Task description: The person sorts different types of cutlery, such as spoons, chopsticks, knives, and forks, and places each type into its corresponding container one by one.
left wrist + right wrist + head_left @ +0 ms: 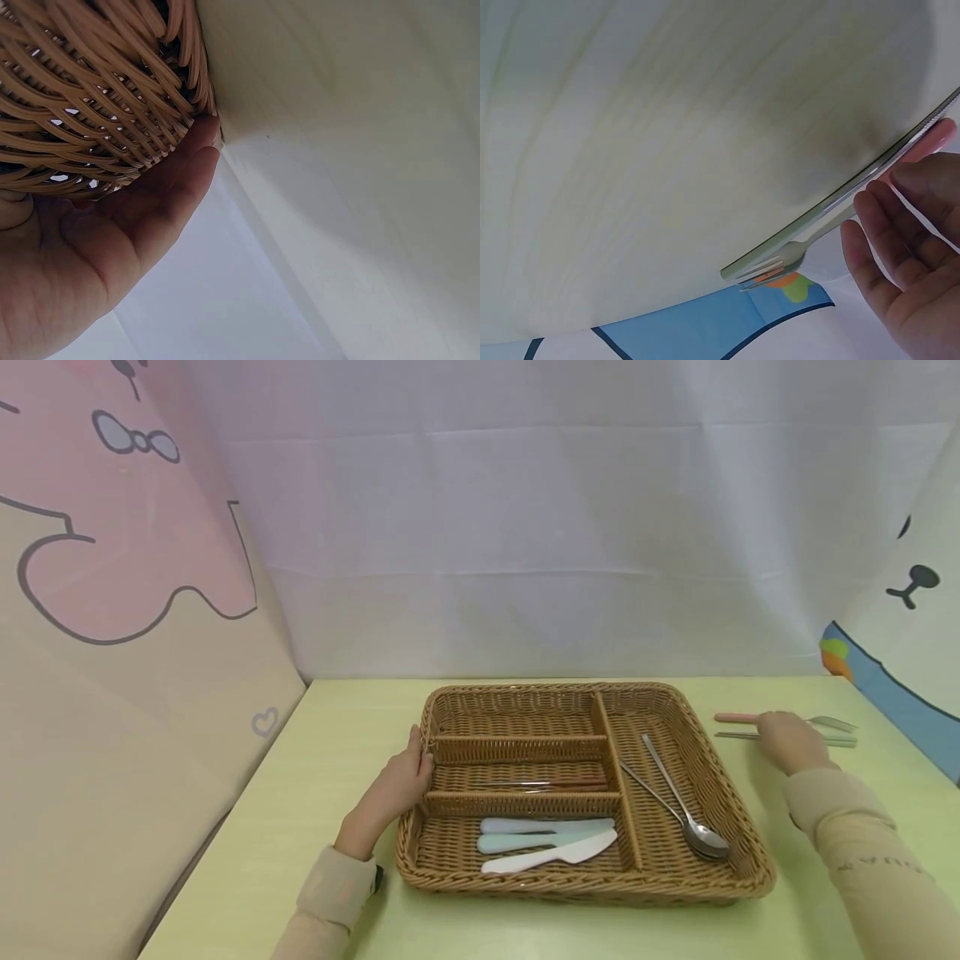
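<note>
My left hand [397,781] grips the left side of a brown wicker cutlery basket [525,883], thumb at the rim. In the left wrist view the fingers [176,187] lie along the outside of the woven wall [90,97]. To the right of the basket, my right hand [795,743] pinches a fork [831,723] by its pink handle. The right wrist view shows its curled fingertips [866,202] at this handle [930,142]. Close beside the fork, on its near side, lie green-ended metal chopsticks [802,225]. In the head view the hand covers the middle of both.
The front left compartment holds three knives [547,842] in white, mint and pale blue. Brown-ended chopsticks [573,782] lie in the middle left compartment. Two metal spoons [705,839] rest in the long right compartment. Cloth walls [525,568] stand behind and beside the pale yellow table [345,718].
</note>
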Motion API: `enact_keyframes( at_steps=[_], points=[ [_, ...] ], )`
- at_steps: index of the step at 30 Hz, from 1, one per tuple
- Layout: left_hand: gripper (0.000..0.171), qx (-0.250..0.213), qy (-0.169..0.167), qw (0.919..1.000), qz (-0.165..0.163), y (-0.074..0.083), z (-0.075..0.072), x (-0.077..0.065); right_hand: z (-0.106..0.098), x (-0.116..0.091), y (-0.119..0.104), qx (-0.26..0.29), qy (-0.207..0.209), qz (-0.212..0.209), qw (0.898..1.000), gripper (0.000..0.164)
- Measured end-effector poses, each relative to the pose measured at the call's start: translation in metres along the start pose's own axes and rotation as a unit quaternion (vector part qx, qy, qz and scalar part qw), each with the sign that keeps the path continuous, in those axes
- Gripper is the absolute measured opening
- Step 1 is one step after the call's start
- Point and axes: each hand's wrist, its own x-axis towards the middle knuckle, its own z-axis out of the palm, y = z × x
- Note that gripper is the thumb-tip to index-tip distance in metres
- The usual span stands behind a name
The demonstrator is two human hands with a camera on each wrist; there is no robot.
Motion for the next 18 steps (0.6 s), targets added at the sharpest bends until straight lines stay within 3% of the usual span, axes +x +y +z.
enact_keyframes(
  at_steps=[18],
  points=[
    [0.063,0.001,0.002,1.0000,0.001,-0.001,0.001,0.000,0.015,-0.001,0.010,-0.006,0.014,0.012,1.000,0.028]
  ],
)
